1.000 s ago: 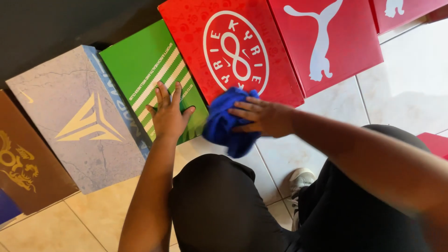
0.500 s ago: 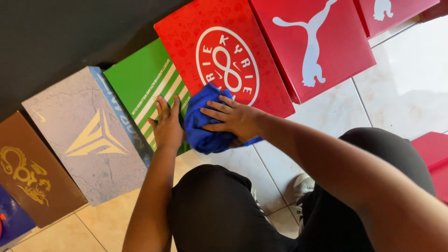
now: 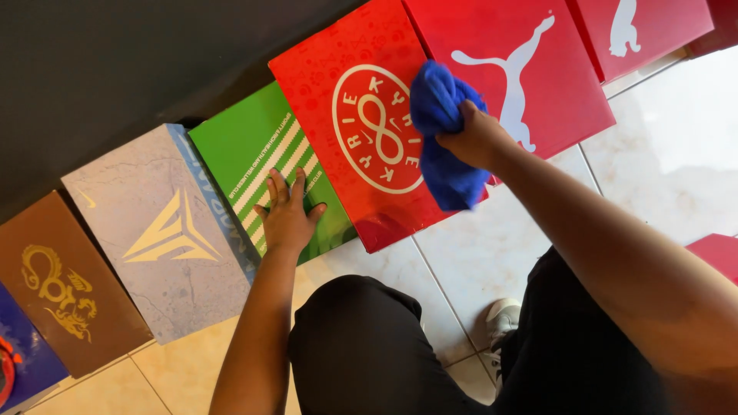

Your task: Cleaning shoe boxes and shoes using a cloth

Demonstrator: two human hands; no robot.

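My left hand (image 3: pixel 287 216) lies flat with fingers spread on the lid of a green shoe box with pale stripes (image 3: pixel 254 157). My right hand (image 3: pixel 477 138) is closed around a bunched blue cloth (image 3: pixel 442 138), pressing it on the right side of a red shoe box with a white round emblem (image 3: pixel 338 84). The cloth hangs over that box's near right edge. Both boxes lie on a tiled floor in a row against a dark wall.
A grey box with a pale angular emblem (image 3: pixel 157 230), a brown box with a gold dragon (image 3: pixel 61 284) and a blue box (image 3: pixel 15 361) continue the row to the left. Red boxes with white animal shapes (image 3: pixel 538 84) (image 3: pixel 646 27) lie to the right. My dark-trousered knees (image 3: pixel 361 346) and a shoe (image 3: pixel 503 319) are below.
My right hand has carried the blue cloth from the green box's near corner up and right onto the red emblem box. My left hand stays on the green box.
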